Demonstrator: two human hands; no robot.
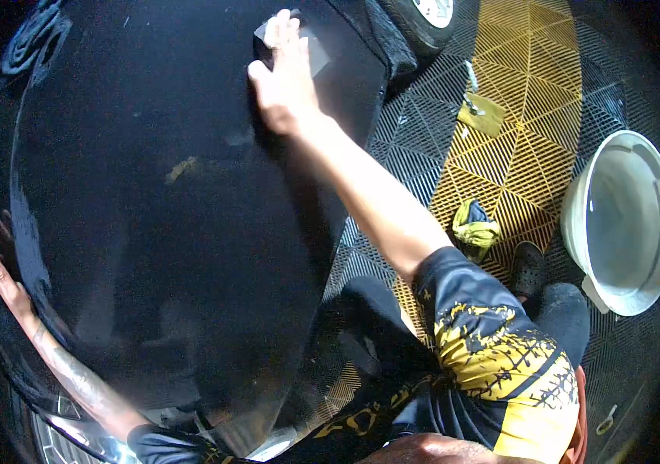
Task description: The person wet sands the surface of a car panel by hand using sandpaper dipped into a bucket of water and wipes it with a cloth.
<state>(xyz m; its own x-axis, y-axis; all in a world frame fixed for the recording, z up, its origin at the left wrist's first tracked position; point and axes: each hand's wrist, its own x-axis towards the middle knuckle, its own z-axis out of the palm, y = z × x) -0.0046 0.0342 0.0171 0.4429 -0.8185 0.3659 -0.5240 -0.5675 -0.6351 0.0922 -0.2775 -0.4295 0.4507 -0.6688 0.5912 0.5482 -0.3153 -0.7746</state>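
My right hand (287, 85) reaches across a black car hood (191, 255) and presses a flat grey pad (318, 57) against it. The pad shows on both sides of the fingers; whether it is a sheet or a block is hard to tell. Far to the left, my left hand (6, 278) lies flat with stretched fingers on the glossy dark bodywork, holding nothing. A dull, scuffed strip (30, 232) runs beside that hand. A small tan patch (183, 168) marks the hood's middle.
To the right, a pale bucket (570, 224) holding cloudy liquid stands on grid flooring (539, 85). A yellow-green cloth (475, 230) lies near my shoe (528, 267). A car wheel (423, 23) is at the top, and a dark bundled cloth (40, 35) lies upper left.
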